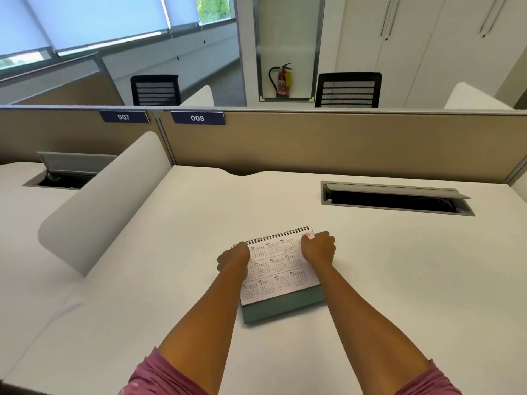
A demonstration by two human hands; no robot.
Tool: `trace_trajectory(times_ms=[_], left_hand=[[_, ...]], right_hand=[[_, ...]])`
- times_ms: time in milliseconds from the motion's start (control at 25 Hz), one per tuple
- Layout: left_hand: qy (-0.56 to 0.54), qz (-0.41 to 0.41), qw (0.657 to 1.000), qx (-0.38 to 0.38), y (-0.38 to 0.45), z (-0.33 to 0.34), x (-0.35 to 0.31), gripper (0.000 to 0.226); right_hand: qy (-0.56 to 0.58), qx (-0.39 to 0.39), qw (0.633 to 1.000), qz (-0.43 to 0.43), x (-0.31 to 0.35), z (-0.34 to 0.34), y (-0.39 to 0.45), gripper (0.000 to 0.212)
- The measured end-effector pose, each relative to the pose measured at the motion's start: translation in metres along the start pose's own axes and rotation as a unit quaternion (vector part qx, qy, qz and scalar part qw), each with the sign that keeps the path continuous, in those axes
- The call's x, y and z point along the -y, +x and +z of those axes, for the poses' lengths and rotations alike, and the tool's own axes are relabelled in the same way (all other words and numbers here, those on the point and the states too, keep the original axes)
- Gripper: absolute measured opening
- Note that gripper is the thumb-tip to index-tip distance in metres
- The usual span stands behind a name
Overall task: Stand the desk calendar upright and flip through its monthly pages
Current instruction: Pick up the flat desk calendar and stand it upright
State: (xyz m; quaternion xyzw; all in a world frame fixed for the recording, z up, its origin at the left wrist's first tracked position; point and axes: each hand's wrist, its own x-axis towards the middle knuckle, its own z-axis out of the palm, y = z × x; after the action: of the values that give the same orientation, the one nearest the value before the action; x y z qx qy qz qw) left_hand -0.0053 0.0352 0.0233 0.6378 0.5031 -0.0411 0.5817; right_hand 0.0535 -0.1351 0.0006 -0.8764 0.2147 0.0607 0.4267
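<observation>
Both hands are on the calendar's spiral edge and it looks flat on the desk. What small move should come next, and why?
Probably lift the spiral edge so the calendar tents upright. It lies flat on the desk, year page up, green base toward the person. The left hand and right hand already sit at its two far corners.

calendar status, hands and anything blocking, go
Left hand and right hand gripping calendar at spiral-edge corners. Calendar looks flat on desk, year page showing. Nothing in the way.
</observation>
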Motion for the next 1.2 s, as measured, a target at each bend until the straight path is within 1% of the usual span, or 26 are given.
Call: trace_trajectory(times_ms=[160,280,440,600,840,1000,1080,1200], left_hand=[[-0.085,-0.001,0.996,-0.006,-0.007,-0.005,-0.012,0.024],[-0.119,0.009,0.992,-0.032,-0.013,-0.011,-0.021,0.033],[-0.126,0.026,0.989,-0.066,-0.016,-0.019,-0.038,0.043],[-0.097,0.076,0.989,-0.086,-0.009,-0.032,-0.063,0.041],[-0.087,0.12,0.984,-0.095,0.036,-0.062,-0.092,0.051],[-0.089,0.186,0.973,-0.1,0.078,-0.083,-0.116,0.045],[-0.101,0.213,0.968,-0.082,0.101,-0.097,-0.129,0.042],[-0.106,0.236,0.965,-0.044,0.132,-0.116,-0.142,0.049]], right_hand=[[0.055,-0.017,0.998,-0.033,0.009,-0.004,-0.002,0.046],[0.08,-0.026,0.996,-0.044,0.017,-0.006,-0.003,0.046],[0.104,-0.033,0.992,-0.07,0.04,-0.001,-0.007,0.042],[0.128,-0.039,0.986,-0.1,0.068,0.01,-0.007,0.039],[0.146,-0.053,0.972,-0.177,0.105,0.042,-0.008,0.044],[0.154,-0.052,0.963,-0.213,0.136,0.064,0.003,0.045],[0.168,-0.046,0.959,-0.223,0.156,0.078,0.011,0.045],[0.159,-0.034,0.955,-0.247,0.18,0.098,0.021,0.047]])
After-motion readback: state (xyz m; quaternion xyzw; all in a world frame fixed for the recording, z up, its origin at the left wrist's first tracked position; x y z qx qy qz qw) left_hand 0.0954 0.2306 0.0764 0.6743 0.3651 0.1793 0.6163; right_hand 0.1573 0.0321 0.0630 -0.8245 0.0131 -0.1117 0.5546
